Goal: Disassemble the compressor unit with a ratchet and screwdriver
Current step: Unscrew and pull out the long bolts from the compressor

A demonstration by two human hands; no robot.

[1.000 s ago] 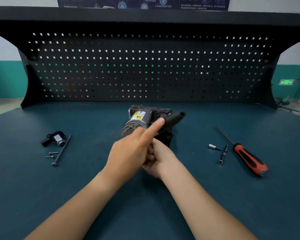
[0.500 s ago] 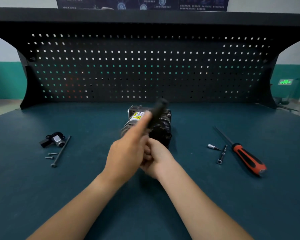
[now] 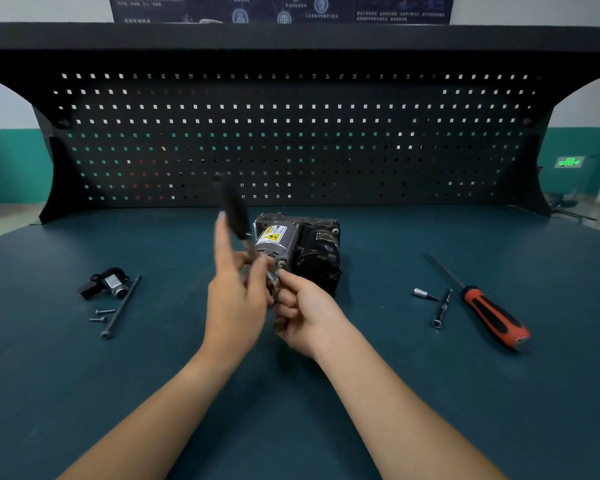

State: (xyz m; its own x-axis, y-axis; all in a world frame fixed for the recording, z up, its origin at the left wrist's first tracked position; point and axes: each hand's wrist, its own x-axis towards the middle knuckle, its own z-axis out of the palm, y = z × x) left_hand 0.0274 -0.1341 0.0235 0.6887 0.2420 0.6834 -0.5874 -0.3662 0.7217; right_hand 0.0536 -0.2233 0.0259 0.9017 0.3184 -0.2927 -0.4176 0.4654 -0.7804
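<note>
**Compressor unit, centre of bench, with ratchet engaging at its near end**

Dark teal tabletop point(image 3: 430, 393) is carrying all items.

Grey-and-black metal compressor unit point(image 3: 302, 247), a cylindrical motor can with a yellow warning label beside a black boxy block, is lying at centre. Its long axis is running away from the person and its near end is facing the hands.

Black-handled metal ratchet point(image 3: 235, 211) is standing at that near end. Its head is sitting low against the can's face and its handle is rising and leaning left, blurred.

Left hand point(image 3: 236, 303) is gripping the ratchet's shank, lower fingers curling round it and index finger point(image 3: 221, 233) stretching along the handle. Being nearer the handle, it is likely doing the swinging.

Right hand point(image 3: 307, 315) is pinching the ratchet's head, apparently steadying it on a fastener that is hidden.

Red-and-black screwdriver point(image 3: 492, 317) is lying well apart at right, untouched.
</note>
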